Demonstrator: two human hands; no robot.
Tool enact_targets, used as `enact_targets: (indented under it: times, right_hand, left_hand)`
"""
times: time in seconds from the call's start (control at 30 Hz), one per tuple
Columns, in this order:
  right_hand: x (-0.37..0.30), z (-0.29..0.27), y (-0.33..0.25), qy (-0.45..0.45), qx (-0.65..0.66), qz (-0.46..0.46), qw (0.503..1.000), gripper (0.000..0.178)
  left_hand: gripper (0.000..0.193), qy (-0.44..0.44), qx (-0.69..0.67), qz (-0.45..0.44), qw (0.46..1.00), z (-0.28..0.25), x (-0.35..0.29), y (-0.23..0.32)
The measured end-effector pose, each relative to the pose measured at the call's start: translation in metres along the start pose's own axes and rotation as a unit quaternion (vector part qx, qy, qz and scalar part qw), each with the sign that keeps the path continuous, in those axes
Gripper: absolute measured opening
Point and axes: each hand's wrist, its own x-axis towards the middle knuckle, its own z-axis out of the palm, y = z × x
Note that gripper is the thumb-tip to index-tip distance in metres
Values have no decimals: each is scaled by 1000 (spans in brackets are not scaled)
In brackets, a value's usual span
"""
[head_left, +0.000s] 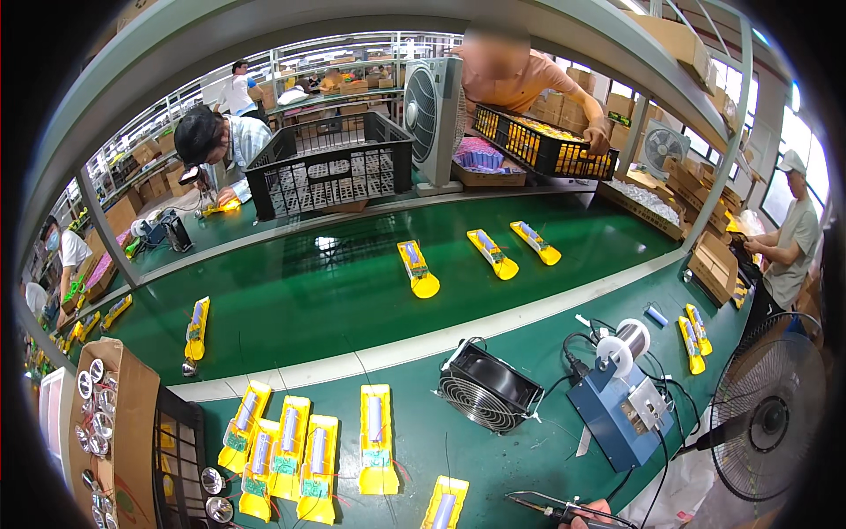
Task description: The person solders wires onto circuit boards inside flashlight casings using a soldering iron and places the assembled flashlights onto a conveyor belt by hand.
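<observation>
Head view: right fingers (599,510) curled round soldering iron (557,512); left hand's grip unclear; carton (641,210) bears print.

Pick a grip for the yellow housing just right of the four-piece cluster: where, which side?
Probably the long side walls of the yellow housing, mid-length, fingers straddling it from above. It lies open side up, apart from the cluster, so both flanks look reachable; this spares the exposed lavender cell and green circuit board.
</observation>
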Motion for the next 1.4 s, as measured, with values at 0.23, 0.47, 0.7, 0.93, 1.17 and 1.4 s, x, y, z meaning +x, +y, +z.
enact_targets:
  times: [0.23, 0.47, 0.7, 0.93, 1.17, 1.4]
  right_hand:
    - [3, 2, -2, 11, 27, -5, 1000, 20]
    - [-1, -2, 5, 25, -28, 3, 999, 18]
    - [-2, -2, 1, 20, 15, 6, 1000, 16]
    - [0, -7, -2, 41, 7, 10, 999, 16]
    - [-2, -6, -2, 49, 7, 35, 998, 16]
    - [-1, 2, -1, 3, -17, 16, 1000, 14]
  left_hand:
    - [6, -19, 23, 36, 999, 3, 7, 3]
    - [6, 13, 67, -1, 998, -1, 3, 2]
    - [6, 31, 80, -11, 996, -3, 3, -2]
    - [8, 27, 76, 3, 997, 11, 9, 2]
    - [10, 46, 95, 1, 994, 12, 5, 6]
    - [11, 66, 89, 5, 994, 0, 5, 4]
